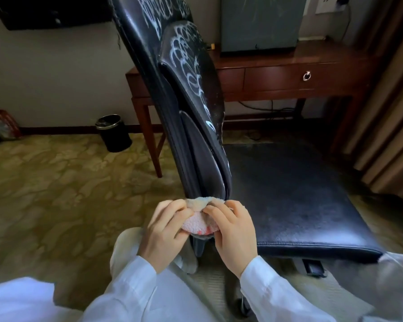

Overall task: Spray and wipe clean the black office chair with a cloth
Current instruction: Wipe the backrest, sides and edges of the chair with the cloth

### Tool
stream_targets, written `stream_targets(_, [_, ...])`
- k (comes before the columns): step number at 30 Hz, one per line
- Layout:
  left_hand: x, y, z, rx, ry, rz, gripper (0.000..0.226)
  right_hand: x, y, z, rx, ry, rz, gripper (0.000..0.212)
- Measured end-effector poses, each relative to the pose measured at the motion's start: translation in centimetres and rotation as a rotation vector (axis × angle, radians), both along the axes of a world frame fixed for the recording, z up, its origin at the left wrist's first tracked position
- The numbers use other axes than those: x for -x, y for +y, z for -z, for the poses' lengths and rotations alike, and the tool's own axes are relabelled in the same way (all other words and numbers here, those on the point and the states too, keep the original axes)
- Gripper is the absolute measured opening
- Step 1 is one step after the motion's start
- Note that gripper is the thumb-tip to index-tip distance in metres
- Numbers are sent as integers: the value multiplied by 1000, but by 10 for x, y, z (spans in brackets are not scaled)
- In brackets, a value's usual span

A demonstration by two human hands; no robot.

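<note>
1. Progress: early, by my read. White scribbles [186, 54] cover the upper and middle back of the chair [289, 194], with nothing wiped there. The seat looks free of marks. No spray bottle in view.
2. Cloth [197, 220]: bunched at the back's bottom edge, near the seat's rear corner.
3. Left grip [165, 228]: fingers curled, pinching the cloth's left side.
4. Right grip [233, 231]: fingers curled, pinching its right side.
5. Remaining: wipe the whole back.
</note>
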State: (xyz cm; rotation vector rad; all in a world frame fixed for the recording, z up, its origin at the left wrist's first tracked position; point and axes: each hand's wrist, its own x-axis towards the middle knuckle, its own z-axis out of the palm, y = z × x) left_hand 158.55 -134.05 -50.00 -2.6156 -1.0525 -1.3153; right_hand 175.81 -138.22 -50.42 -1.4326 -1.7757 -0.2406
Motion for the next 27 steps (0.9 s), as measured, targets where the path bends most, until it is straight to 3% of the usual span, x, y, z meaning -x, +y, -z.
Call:
stream_targets(2, [-2,-1,-31,-112,-50,-24,28,-3,1,-29,-124,7,-55,32])
stream_targets(5, [-6,4,-103,-285,-105,-90,27,-8,14,-98,-275,-25,-91,35])
stream_targets(9, [-4,9,-156,-385,-32,-151,22,-10,33,-149,-286,-64,-135,38])
stream_targets(20, [-18,-4,-74,-253,-57,-192,26,-24,25,-80,-158,-85,-80,39])
stream_targets(27, [-23,-11,7,-183,95,-121,28,-32,12,15,74,-19,-71,42])
